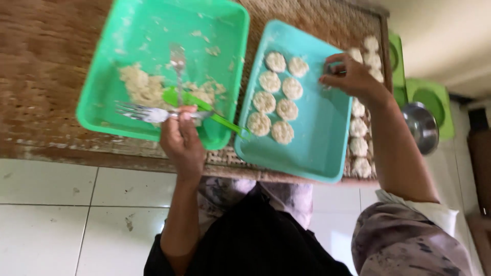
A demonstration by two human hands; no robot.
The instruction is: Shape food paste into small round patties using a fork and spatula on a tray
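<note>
I am watching a person working at a woven mat (51, 56) laid over the table, where the green tray (128, 30) is holding crumbly dough (140, 87) and the teal tray (317, 128) is taking patties (279, 99) in neat rows. The left hand (181, 140) is gripping a fork (140, 111), tines flat over the dough. The right hand (350, 76) is pinching a small piece, fingertips together, beside the rows.

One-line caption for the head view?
Left hand holds a fork over the green tray; right hand reaches over the teal tray.
</note>
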